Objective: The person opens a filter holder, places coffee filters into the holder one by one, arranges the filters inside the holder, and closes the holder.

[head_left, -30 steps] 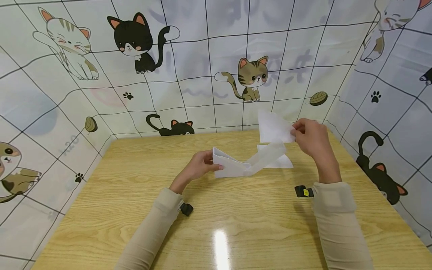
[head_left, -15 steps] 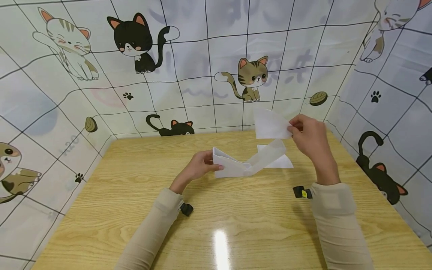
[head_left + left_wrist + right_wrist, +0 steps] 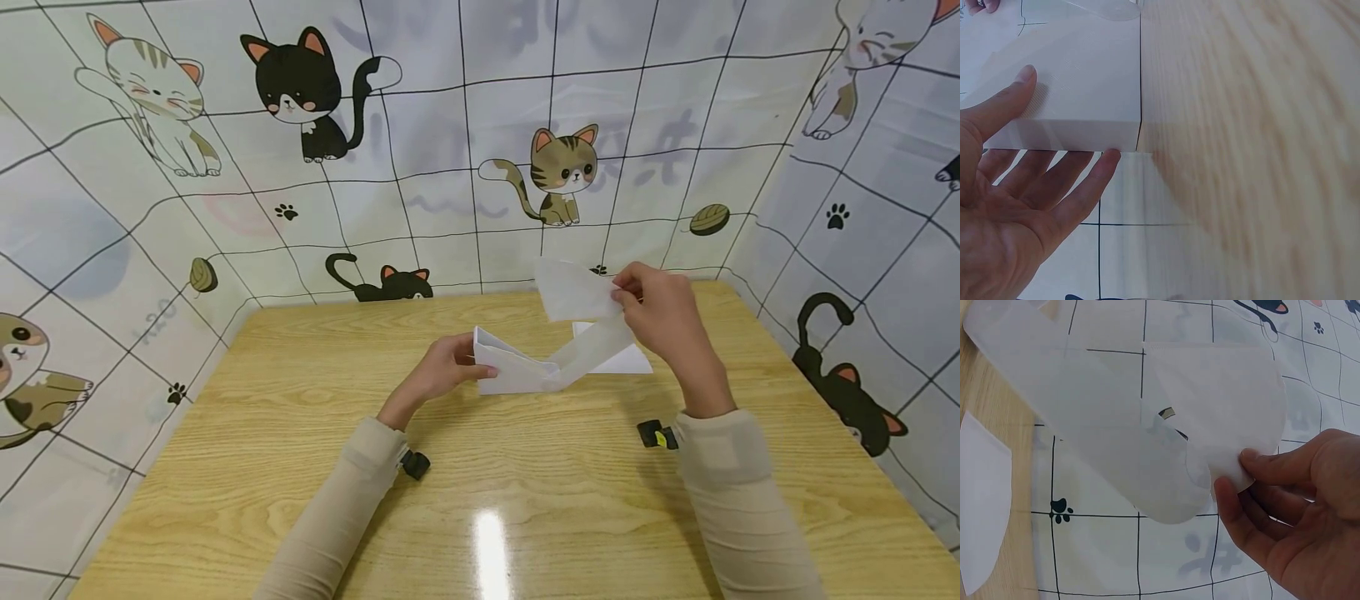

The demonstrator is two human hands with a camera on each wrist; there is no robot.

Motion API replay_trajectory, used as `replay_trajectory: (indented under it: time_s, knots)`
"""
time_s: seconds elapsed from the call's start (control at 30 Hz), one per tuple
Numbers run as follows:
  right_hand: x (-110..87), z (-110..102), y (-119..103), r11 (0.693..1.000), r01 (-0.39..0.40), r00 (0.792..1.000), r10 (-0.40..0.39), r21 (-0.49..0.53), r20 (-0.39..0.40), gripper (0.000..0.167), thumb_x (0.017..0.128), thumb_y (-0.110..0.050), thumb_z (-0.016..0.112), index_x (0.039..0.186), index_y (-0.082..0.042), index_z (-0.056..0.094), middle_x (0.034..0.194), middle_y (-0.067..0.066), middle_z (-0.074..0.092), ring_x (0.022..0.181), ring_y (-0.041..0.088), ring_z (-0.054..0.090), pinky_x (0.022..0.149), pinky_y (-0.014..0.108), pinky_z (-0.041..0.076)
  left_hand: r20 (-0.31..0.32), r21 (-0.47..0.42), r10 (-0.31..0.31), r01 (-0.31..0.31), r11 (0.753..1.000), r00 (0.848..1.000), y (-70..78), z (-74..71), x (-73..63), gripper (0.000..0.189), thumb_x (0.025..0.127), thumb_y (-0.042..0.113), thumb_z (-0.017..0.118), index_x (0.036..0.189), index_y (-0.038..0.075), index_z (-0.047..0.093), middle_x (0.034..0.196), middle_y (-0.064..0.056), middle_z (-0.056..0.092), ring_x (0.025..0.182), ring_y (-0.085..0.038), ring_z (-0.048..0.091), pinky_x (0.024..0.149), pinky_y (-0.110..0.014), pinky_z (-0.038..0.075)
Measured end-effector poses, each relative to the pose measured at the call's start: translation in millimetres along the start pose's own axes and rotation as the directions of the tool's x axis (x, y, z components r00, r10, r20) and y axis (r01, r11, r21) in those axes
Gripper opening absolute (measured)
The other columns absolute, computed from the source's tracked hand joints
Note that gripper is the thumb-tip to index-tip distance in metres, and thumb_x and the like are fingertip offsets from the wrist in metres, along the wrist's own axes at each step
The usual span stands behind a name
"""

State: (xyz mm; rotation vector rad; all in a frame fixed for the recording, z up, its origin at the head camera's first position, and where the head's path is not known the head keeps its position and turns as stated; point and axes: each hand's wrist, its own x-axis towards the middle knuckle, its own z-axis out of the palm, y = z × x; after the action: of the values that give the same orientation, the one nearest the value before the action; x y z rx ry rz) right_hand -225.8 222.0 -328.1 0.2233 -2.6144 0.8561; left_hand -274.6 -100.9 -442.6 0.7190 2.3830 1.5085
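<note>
My left hand (image 3: 438,371) holds the left end of a white folded, box-like piece (image 3: 513,373) standing on the table. In the left wrist view the thumb lies on its broad face (image 3: 1079,75) and the fingers are at its narrow side. A translucent, round-ended strip (image 3: 592,350) slants up to the right from that piece. Above the strip my right hand (image 3: 663,312) pinches the corner of a thin white sheet (image 3: 573,290) with one curved edge, seen closer in the right wrist view as a white sheet (image 3: 1229,394). Whether sheet and strip touch I cannot tell.
Another white piece (image 3: 626,363) with a curved edge lies on the wooden table (image 3: 315,383) behind the strip. A cloth printed with cats (image 3: 420,183) hangs behind and at both sides. A light reflection shows at the front.
My right hand has moved left and slightly down with the white sheet, bringing it closer over the strip's raised end. The left hand and the box-like piece have stayed in place.
</note>
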Motion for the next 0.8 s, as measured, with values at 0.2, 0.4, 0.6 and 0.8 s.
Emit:
replay_trajectory:
  time_s: [0.2, 0.4, 0.6, 0.8]
  knots:
    - [-1.4, 9.2, -5.6, 0.999, 0.054, 0.998, -0.054, -0.003, 0.01, 0.011, 0.1, -0.004, 0.064, 0.106, 0.003, 0.071, 0.098, 0.023, 0.076, 0.087, 0.036, 0.07, 0.075, 0.046, 0.053, 0.0, 0.002, -0.004, 0.004, 1.0, 1.0, -1.0, 0.6, 0.3, 0.038, 0.091, 0.019, 0.082, 0.126, 0.013, 0.07, 0.121, -0.009, 0.075, 0.103, -0.021, 0.076, 0.087, -0.036, 0.062]
    - [-1.6, 20.0, -8.6, 0.994, 0.108, 0.994, -0.107, -0.026, 0.028, 0.01, 0.1, -0.004, 0.064, 0.103, 0.003, 0.071, 0.095, 0.022, 0.076, 0.082, 0.035, 0.07, 0.072, 0.046, 0.054, -0.002, 0.002, -0.006, 0.006, 1.0, 1.0, 0.0, 0.8, 0.0, 0.038, 0.091, 0.019, 0.082, 0.126, 0.013, 0.07, 0.121, -0.009, 0.075, 0.103, -0.022, 0.076, 0.088, -0.036, 0.062]
    - [-1.9, 26.7, -13.3, 0.99, 0.137, 0.99, -0.135, -0.042, 0.049, 0.009, 0.099, -0.003, 0.066, 0.103, 0.003, 0.071, 0.093, 0.021, 0.076, 0.079, 0.033, 0.07, 0.071, 0.046, 0.054, -0.003, -0.004, -0.009, 0.009, 1.0, 1.0, 0.3, 0.5, 0.0, 0.038, 0.09, 0.019, 0.082, 0.126, 0.014, 0.07, 0.121, -0.009, 0.075, 0.103, -0.022, 0.076, 0.088, -0.036, 0.061]
    - [-1.9, 31.7, -18.0, 0.986, 0.159, 0.984, -0.154, -0.046, 0.084, 0.008, 0.099, -0.002, 0.065, 0.101, 0.002, 0.071, 0.091, 0.019, 0.076, 0.076, 0.03, 0.069, 0.069, 0.044, 0.053, -0.005, -0.002, -0.01, 0.01, 1.0, 1.0, -0.2, 0.2, 0.4, 0.038, 0.091, 0.019, 0.082, 0.126, 0.014, 0.07, 0.121, -0.009, 0.075, 0.103, -0.022, 0.076, 0.088, -0.037, 0.061]
